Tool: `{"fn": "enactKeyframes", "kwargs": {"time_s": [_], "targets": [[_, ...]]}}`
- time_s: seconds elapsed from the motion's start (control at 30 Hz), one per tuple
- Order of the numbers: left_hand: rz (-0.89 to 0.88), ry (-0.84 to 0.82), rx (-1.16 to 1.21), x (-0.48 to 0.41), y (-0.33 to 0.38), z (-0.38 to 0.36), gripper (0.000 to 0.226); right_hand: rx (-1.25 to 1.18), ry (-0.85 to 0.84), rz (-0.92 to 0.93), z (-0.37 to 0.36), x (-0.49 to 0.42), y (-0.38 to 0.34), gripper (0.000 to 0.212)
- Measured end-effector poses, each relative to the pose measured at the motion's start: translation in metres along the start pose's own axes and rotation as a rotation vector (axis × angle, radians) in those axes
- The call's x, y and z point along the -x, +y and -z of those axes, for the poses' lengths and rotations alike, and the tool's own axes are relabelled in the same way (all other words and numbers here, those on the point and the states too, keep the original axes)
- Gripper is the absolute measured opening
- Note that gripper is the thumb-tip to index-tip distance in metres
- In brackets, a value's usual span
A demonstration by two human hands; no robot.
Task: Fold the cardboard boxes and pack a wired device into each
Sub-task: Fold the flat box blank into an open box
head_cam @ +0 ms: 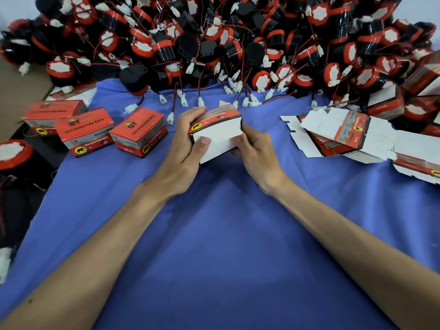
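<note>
Head view showed the box (219, 118) above the middle of the table (214, 234), long axis left to right. The left hand (183, 148) gripped its left end, thumb on the flap (221, 135); the right hand (254, 151) curled round the right end, with devices (214, 44) heaped just beyond.

Blue cloth (214, 234) spread over work surface, faintly creased; brown surface (21, 91) beyond left edge; pale wall (14, 5) behind.
</note>
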State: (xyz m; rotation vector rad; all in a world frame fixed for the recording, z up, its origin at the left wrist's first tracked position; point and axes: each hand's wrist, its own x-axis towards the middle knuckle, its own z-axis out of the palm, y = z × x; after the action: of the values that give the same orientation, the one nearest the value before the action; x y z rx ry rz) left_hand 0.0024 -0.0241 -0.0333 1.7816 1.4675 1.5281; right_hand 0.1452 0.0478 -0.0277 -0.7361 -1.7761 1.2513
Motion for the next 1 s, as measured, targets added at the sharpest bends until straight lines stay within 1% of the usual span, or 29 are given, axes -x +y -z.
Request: {"fn": "enactKeyframes", "kwargs": {"time_s": [0.13, 0.2, 0.27, 0.33, 0.4, 0.47, 0.53, 0.63, 0.7, 0.8, 0.83, 0.9, 1.0], "targets": [[0.021, 0.006, 0.007, 0.0, -0.003, -0.002, 0.055, 0.066, 0.032, 0.042, 0.0, 0.001, 0.002, 0.033], [0.03, 0.019, -0.017, 0.0, -0.006, -0.003, 0.054, 0.056, 0.041, 0.047, 0.0, 0.001, 0.0, 0.032], [0.09, 0.062, -0.034, -0.003, -0.009, -0.004, 0.054, -0.013, 0.03, 0.047, -0.003, 0.0, -0.003, 0.036], [0.196, 0.118, -0.069, -0.006, -0.01, -0.004, 0.063, -0.062, 0.0, 0.035, -0.004, 0.0, -0.005, 0.04], [0.275, 0.145, -0.138, -0.006, -0.012, -0.003, 0.068, -0.076, -0.013, 0.011, -0.003, 0.001, -0.008, 0.04], [0.266, 0.157, -0.189, -0.006, -0.013, 0.0, 0.067, -0.106, -0.012, -0.009, -0.002, 0.002, -0.009, 0.034], [0.205, 0.152, -0.157, -0.006, -0.01, 0.001, 0.063, -0.163, -0.014, -0.014, -0.002, 0.004, -0.011, 0.025], [0.143, 0.095, -0.089, -0.006, -0.005, 0.001, 0.062, -0.234, -0.032, -0.027, -0.001, 0.006, -0.012, 0.025], [0.165, 0.065, 0.006, -0.005, -0.001, 0.0, 0.062, -0.21, -0.042, -0.025, -0.001, 0.005, -0.011, 0.03], [0.193, 0.065, 0.29, -0.003, 0.004, 0.002, 0.055, -0.219, -0.046, -0.034, -0.003, 0.003, -0.008, 0.04], [0.192, 0.069, 0.322, -0.003, 0.003, 0.003, 0.055, -0.222, -0.049, -0.033, -0.004, 0.003, -0.007, 0.042], [0.194, 0.047, 0.284, -0.001, 0.004, 0.002, 0.056, -0.202, -0.039, -0.018, -0.004, 0.003, -0.004, 0.042], [0.171, 0.019, 0.141, -0.001, 0.003, 0.001, 0.061, -0.143, -0.01, 0.013, -0.003, 0.002, -0.002, 0.041]]}}
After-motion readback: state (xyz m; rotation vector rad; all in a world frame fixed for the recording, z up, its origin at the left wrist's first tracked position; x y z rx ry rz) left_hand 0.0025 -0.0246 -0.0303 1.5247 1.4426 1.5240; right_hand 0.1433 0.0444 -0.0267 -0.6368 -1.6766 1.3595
